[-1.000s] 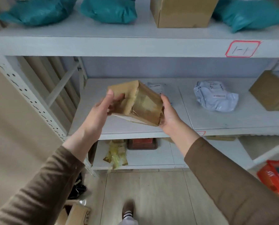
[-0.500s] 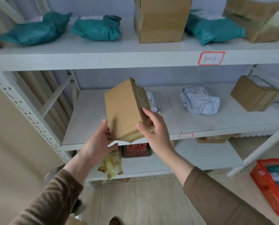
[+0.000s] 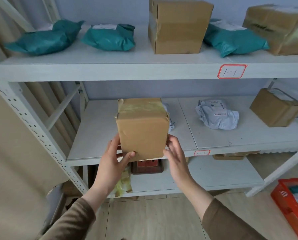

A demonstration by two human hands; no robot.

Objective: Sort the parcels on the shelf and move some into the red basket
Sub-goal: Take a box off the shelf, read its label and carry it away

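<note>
Holding the taped cardboard box (image 3: 142,130) up in front of the middle shelf (image 3: 96,135), both hands are on its lower corners: the left hand (image 3: 112,163) has its grip closed round the bottom left edge, thumb across the front face and fingers behind, while the right hand (image 3: 176,160) lies against the bottom right edge with fingers only loosely bent, more steadying than clamping. Box is upright, tape-covered top tilted slightly toward the wall, and it hides most of a pale plastic mailer (image 3: 170,118) lying just behind it on that shelf. Further right on the same level sits a crumpled grey mailer (image 3: 217,115), then a small brown carton (image 3: 275,108) near the right upright. Up on the top shelf (image 3: 110,70), a row of parcels: two teal bags (image 3: 44,38) on the left, a tall carton (image 3: 177,26) in the middle, another teal bag (image 3: 235,40) touching its right side, and a big taped box (image 3: 280,28) at the far right. Red-bordered labels (image 3: 231,71) mark the shelf edges. Below the held box, a reddish tray (image 3: 147,165) and some yellowish tape scraps (image 3: 123,183) lie on the bottom shelf. Down at the lower right, the red basket (image 3: 290,207) stands on the wooden floor (image 3: 153,219), well apart from the hands, with packets already inside
</note>
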